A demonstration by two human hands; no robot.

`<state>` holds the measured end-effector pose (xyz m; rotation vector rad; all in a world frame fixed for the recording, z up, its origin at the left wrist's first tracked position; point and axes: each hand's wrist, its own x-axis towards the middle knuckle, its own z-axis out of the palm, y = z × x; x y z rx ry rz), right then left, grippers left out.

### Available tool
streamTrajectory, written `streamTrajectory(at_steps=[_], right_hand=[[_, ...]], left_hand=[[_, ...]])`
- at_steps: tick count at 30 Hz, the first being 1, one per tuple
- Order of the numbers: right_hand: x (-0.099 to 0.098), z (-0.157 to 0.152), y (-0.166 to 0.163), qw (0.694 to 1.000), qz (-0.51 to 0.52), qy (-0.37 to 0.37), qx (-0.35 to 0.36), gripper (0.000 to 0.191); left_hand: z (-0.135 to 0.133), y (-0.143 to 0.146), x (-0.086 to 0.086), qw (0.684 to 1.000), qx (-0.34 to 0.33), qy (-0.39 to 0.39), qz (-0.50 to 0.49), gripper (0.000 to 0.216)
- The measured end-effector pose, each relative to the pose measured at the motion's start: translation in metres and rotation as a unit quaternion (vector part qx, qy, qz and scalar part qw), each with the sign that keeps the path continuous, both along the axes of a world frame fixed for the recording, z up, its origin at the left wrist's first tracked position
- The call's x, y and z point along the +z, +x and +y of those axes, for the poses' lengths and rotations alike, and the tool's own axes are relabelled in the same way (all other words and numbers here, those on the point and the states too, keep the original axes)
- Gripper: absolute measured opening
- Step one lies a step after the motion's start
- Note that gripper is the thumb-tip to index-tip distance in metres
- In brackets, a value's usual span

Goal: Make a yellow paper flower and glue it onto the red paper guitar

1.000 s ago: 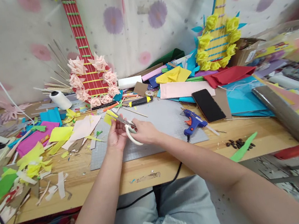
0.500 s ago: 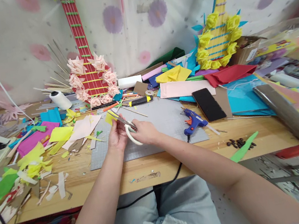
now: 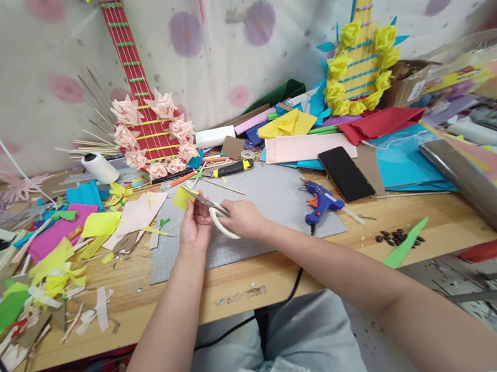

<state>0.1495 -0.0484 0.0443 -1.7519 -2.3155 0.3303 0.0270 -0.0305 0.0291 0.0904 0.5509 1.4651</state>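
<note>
My right hand (image 3: 243, 218) is closed round the white handles of a pair of scissors (image 3: 215, 212). The blades point up and left into a small piece of yellow paper (image 3: 180, 197). My left hand (image 3: 194, 223) pinches that paper by its lower edge. Both hands hover over a grey cutting mat (image 3: 262, 209) on the wooden table (image 3: 254, 274).
A blue glue gun (image 3: 321, 200) and a black phone (image 3: 345, 173) lie right of my hands. Coloured paper scraps (image 3: 55, 256) cover the left side. A red cardboard guitar (image 3: 147, 120) and a yellow-flowered one (image 3: 359, 66) lean on the back wall. A thread spool (image 3: 100, 167) stands behind.
The scissor blades have closed a little on the yellow paper, and my hands have shifted very slightly to the right. Nothing else has moved.
</note>
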Motion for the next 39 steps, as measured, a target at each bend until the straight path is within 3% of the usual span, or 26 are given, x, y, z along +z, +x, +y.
streamTrajectory(at_steps=[6, 13, 16, 20, 27, 32, 39], right_hand=[[-0.003, 0.002, 0.005, 0.999, 0.031, 0.007, 0.003, 0.057], [-0.013, 0.01, 0.015, 0.988, 0.152, -0.021, 0.014, 0.053], [-0.015, 0.015, 0.025, 0.954, 0.271, -0.113, 0.062, 0.051], [-0.007, 0.018, 0.046, 0.868, 0.396, -0.27, 0.128, 0.05], [0.016, 0.017, 0.077, 0.861, 0.333, -0.332, 0.194, 0.051], [0.014, 0.019, 0.081, 0.84, 0.349, -0.365, 0.197, 0.051], [0.008, 0.022, 0.084, 0.82, 0.404, -0.374, 0.155, 0.049]], left_hand=[[-0.001, 0.0, 0.001, 1.0, -0.002, 0.004, 0.025, 0.024], [0.005, 0.001, -0.005, 0.994, 0.047, 0.03, 0.098, 0.012], [0.005, 0.0, -0.006, 0.985, 0.059, 0.053, 0.156, 0.007], [0.006, 0.0, -0.004, 0.971, 0.059, 0.06, 0.225, 0.011], [0.015, 0.006, 0.016, 0.95, 0.049, 0.068, 0.301, 0.017], [0.017, 0.017, 0.026, 0.936, 0.011, 0.089, 0.339, 0.017], [0.016, 0.025, 0.025, 0.93, -0.046, 0.086, 0.354, 0.012]])
